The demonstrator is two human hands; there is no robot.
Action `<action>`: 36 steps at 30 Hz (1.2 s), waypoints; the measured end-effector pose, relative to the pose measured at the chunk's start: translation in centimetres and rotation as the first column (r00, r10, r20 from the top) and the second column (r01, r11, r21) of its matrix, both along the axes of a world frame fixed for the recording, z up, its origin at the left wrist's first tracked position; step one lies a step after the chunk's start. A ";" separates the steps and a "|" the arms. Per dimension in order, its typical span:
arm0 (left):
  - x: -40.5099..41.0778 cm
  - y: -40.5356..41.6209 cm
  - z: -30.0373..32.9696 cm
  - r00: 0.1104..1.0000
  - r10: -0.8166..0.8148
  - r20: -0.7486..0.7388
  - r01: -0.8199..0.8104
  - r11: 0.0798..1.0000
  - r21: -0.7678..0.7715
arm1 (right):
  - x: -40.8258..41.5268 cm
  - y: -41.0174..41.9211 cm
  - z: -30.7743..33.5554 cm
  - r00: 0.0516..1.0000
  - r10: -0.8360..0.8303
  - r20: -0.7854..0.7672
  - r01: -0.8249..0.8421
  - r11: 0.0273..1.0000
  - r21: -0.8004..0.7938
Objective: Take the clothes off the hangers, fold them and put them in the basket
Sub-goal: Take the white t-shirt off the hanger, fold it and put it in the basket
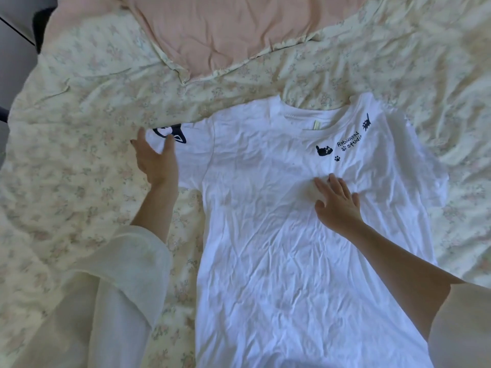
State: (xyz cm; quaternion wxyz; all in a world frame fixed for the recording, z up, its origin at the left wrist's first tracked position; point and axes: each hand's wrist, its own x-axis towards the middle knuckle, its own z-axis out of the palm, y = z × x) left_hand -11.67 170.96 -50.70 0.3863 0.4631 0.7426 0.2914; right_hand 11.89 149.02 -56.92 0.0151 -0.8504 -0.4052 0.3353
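T-shirt (pixel 279 248) (print: "Robinhood studio") lies flat — right hand (pixel 336 205) open atop, left hand (pixel 156 158) open on sleeve.

The bed (pixel 79 181) is covered by a creased, pale floral quilt (pixel 345 62). A pink sheet (pixel 225 30) shows at its far end. A white T-shirt (pixel 279 261) lies flat on the quilt, print side up, collar toward the pink sheet.

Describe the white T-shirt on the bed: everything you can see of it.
The white T-shirt lies flat and unfolded, front up, on the floral bedcover, wrinkled, looking like cotton. Black cat and paw prints sit below the collar, another on one sleeve. The left hand touches that sleeve; the right hand presses the chest.
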 end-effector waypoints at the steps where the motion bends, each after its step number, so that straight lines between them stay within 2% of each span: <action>1: 0.8 -1.1 -0.3 0.978 -0.088 -0.191 0.088 0.996 -0.011 | 0.1 0.0 0.0 0.999 -0.043 -0.018 0.044 0.998 0.055; 2: 1.6 -2.3 -0.6 0.928 -0.170 -0.330 0.165 0.985 -0.045 | 0.2 0.0 0.1 0.992 -0.118 -0.046 0.123 0.982 0.141; 4: 3.4 -4.8 -1.5 0.821 -0.319 -0.474 0.316 0.945 -0.090 | 0.6 -0.5 0.4 0.939 -0.331 -0.094 0.343 0.881 0.327; 6: 5.3 -6.8 -2.4 0.712 -0.427 -0.557 0.445 0.888 -0.111 | 1.6 -1.5 0.8 0.834 -0.546 -0.084 0.518 0.720 0.461; 9: 8.7 -9.1 -3.2 0.598 -0.570 -0.564 0.591 0.788 -0.171 | 4.0 -4.0 1.2 0.707 -0.707 -0.035 0.581 0.552 0.598; 12: 12.3 -11.2 -3.8 0.495 -0.723 -0.483 0.720 0.652 -0.238 | 6.8 -6.2 1.7 0.552 -0.832 -0.057 0.677 0.408 0.612; 14: 14.4 -12.5 -4.1 0.394 -0.808 -0.437 0.797 0.538 -0.276 | 8.6 -7.3 1.3 0.389 -0.915 -0.112 0.796 0.272 0.541; 15: 15.9 -13.3 -4.4 0.341 -0.845 -0.411 0.832 0.475 -0.287 | 10.0 -8.0 1.0 0.281 -0.947 -0.157 0.856 0.174 0.487; 16: 16.8 -13.9 -4.6 0.290 -0.873 -0.393 0.856 0.420 -0.300 | 11.0 -8.2 0.9 0.198 -0.956 -0.215 0.915 0.102 0.391; 17: 17.7 -14.6 -4.8 0.241 -0.894 -0.379 0.873 0.371 -0.318 | 11.9 -8.3 0.8 0.153 -0.952 -0.264 0.958 0.077 0.276; 20: 20.3 -16.2 -5.5 0.134 -0.924 -0.358 0.895 0.268 -0.356 | 14.5 -7.8 1.5 0.084 -0.881 -0.465 0.995 0.099 -0.007; 21: 21.0 -16.5 -5.6 0.125 -0.925 -0.359 0.901 0.257 -0.350 | 15.2 -7.4 1.7 0.043 -0.838 -0.544 0.994 0.091 -0.062; 23: 22.1 -17.0 -5.6 0.135 -0.918 -0.373 0.911 0.263 -0.318 | 16.3 -6.2 2.5 0.028 -0.767 -0.641 0.993 0.095 -0.070; 25: 23.4 -17.2 -5.6 0.131 -0.910 -0.392 0.919 0.260 -0.296 | 17.8 -5.7 3.3 0.031 -0.698 -0.716 0.999 0.002 0.042; 27: 24.8 -17.4 -5.5 0.104 -0.903 -0.417 0.930 0.237 -0.281 | 19.7 -6.3 4.2 0.116 -0.700 -0.705 0.962 -0.099 0.256; 29: 26.2 -17.9 -5.5 0.073 -0.896 -0.439 0.938 0.211 -0.275 | 21.4 -7.7 5.3 0.292 -0.771 -0.566 0.853 -0.058 0.519; 31: 27.3 -18.4 -5.6 0.046 -0.889 -0.455 0.942 0.190 -0.276 | 22.9 -9.1 5.9 0.369 -0.792 -0.486 0.778 -0.023 0.628; 32: 27.9 -18.9 -5.7 0.030 -0.885 -0.465 0.945 0.176 -0.276 | 23.7 -9.8 5.7 0.335 -0.774 -0.537 0.803 -0.064 0.593; 34: 28.7 -19.6 -6.0 -0.003 -0.875 -0.484 0.949 0.150 -0.277 | 24.6 -11.0 4.6 0.128 -0.686 -0.716 0.917 -0.192 0.348; 35: 29.0 -19.9 -6.1 -0.019 -0.871 -0.491 0.951 0.137 -0.278 | 24.6 -11.4 4.0 0.029 -0.669 -0.743 0.953 -0.205 0.222; 36: 29.3 -20.1 -6.3 -0.038 -0.868 -0.495 0.952 0.120 -0.283 | 24.5 -12.0 3.2 -0.018 -0.690 -0.723 0.975 -0.173 0.141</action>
